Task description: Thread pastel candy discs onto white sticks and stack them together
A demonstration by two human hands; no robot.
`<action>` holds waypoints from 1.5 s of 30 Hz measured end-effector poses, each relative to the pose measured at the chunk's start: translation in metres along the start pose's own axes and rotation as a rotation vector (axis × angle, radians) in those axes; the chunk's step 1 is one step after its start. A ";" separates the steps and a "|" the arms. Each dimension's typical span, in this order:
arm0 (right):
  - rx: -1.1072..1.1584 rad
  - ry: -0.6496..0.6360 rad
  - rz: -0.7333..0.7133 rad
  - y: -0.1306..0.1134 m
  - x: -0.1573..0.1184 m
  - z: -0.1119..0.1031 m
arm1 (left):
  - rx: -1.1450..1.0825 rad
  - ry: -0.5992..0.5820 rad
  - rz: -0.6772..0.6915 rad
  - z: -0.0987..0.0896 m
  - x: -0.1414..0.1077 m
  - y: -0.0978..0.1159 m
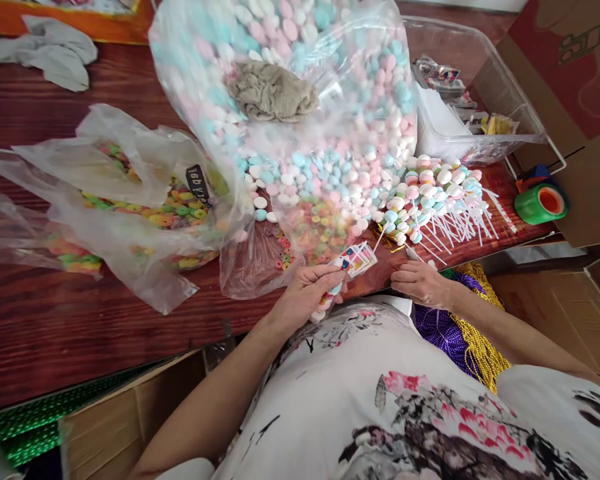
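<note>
My left hand [310, 288] is closed around a small clear packet of candy [325, 304], with pastel and coloured pieces showing below the fingers. Just beyond its fingertips are several small printed cards [361, 260]; whether the hand holds them too is unclear. My right hand [423, 283] is at the table edge with its fingers pinched together, and what they hold, if anything, is hidden. Gold twist ties [398, 250] lie close to it. Behind it is a pile of candy skewers [430, 193] on white sticks.
A large clear bag of pastel candies [325, 163] with a tan cloth [275, 92] on it fills the table's middle. Bags of ring candies [130, 200] lie left. A plastic bin [480, 87], green tape [539, 203] and a cardboard box [575, 133] stand right. Tasselled cords [440, 340] hang below.
</note>
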State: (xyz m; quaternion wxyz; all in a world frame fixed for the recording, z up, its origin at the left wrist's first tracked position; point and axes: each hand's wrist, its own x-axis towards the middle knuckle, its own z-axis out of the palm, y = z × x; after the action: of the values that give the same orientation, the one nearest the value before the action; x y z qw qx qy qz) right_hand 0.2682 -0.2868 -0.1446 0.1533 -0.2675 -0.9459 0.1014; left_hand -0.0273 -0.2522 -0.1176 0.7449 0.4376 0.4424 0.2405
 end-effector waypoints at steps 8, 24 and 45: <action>0.631 0.438 0.396 -0.023 0.036 -0.010 | 0.099 0.125 0.129 0.014 -0.003 -0.008; 0.556 0.460 0.559 -0.047 0.135 0.017 | 0.667 0.331 0.642 -0.004 0.000 -0.007; 1.148 0.528 0.799 -0.045 0.131 0.035 | 0.634 0.353 0.596 -0.010 0.003 -0.013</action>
State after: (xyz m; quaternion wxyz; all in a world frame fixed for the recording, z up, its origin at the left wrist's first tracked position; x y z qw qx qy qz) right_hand 0.1288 -0.2583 -0.1346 0.4425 -0.4842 -0.5065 0.5596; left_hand -0.0352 -0.2524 -0.1323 0.3864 0.7040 0.4690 0.3676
